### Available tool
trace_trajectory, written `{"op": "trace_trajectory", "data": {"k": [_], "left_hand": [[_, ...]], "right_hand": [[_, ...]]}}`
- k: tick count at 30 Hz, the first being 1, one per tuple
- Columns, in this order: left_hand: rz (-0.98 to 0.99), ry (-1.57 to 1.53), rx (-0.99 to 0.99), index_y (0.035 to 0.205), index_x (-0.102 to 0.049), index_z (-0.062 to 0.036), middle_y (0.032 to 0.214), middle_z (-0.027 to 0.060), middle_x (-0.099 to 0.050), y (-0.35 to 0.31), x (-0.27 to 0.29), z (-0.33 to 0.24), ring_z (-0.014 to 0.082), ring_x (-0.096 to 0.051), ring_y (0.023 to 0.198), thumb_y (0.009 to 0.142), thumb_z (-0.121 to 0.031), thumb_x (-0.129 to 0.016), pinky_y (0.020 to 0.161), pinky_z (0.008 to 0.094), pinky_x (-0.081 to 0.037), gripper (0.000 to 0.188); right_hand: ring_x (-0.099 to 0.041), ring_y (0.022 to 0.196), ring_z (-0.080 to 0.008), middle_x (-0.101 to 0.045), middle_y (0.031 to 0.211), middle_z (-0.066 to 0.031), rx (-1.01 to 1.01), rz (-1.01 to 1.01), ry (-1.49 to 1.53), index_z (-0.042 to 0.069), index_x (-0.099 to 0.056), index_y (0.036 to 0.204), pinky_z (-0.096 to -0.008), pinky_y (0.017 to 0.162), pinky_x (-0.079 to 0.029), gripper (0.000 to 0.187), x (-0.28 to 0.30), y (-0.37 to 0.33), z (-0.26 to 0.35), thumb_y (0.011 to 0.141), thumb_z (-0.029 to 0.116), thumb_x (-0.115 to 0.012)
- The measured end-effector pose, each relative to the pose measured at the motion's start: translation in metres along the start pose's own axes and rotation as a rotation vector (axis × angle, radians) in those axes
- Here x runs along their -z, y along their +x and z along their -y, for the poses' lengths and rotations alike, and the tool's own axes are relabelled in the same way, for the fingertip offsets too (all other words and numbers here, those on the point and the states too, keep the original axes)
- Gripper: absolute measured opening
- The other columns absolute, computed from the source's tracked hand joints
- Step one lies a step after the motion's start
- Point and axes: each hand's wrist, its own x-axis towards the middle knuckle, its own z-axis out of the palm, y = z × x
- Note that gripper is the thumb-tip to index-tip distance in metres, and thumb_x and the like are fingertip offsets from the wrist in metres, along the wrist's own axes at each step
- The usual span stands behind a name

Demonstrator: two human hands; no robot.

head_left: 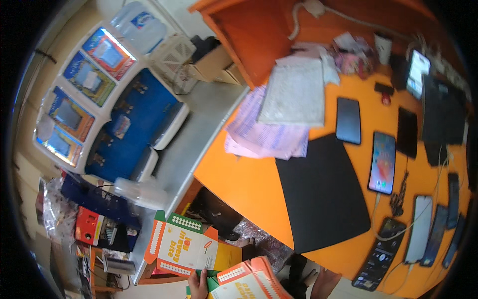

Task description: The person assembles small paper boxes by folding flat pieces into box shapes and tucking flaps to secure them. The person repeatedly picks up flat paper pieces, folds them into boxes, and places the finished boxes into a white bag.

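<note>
My left hand [198,286] shows at the lower edge, its fingers closed on a printed cardboard carton [181,249] in white, orange, green and yellow. The carton looks flattened, with flaps sticking out at its sides. A second carton [244,286] of the same print lies tilted just right of that hand, partly cut off by the lower edge. My right hand does not show clearly; a patch of bare skin lies below the desk's near edge, and I cannot tell whether it is a foot or a leg.
The orange desk [239,184] holds a black mat [323,199], papers [266,129], a grey-white slab [294,92] and several phones [382,162] with cables. At left are a grey counter [199,114], a blue-and-white display unit [139,119] and a red box [88,225]. Bare feet and clear plastic wrap are on the floor.
</note>
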Motion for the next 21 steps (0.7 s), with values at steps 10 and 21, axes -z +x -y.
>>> {"op": "trace_trajectory", "data": {"k": [10, 21], "left_hand": [[0.332, 0.613, -0.433, 0.093, -0.065, -0.002, 0.075, 0.0163, -0.065, -0.01, 0.026, 0.055, 0.0296, -0.062, 0.067, 0.092, -0.016, -0.049, 0.064, 0.0364, -0.048, 0.021], [0.32, 0.446, -0.644, 0.09, -0.065, -0.0049, 0.078, 0.0181, -0.063, -0.003, 0.071, 0.136, 0.0311, -0.06, 0.07, 0.088, -0.022, -0.055, 0.064, 0.0399, -0.047, 0.02]], "right_hand": [[-0.046, 0.116, -0.0215, -0.049, 0.124, -0.0067, 0.371, 0.094, 0.198, 0.008, -0.043, 0.126, -0.0406, 0.098, -0.039, 0.045, 0.005, 0.042, -0.031, 0.091, 0.035, -0.053], [-0.043, 0.121, -0.0229, -0.044, 0.131, -0.0073, 0.499, 0.249, 0.027, 0.01, -0.036, 0.13, -0.0444, 0.1, -0.037, 0.047, 0.012, 0.071, -0.015, 0.092, 0.033, -0.052]]}}
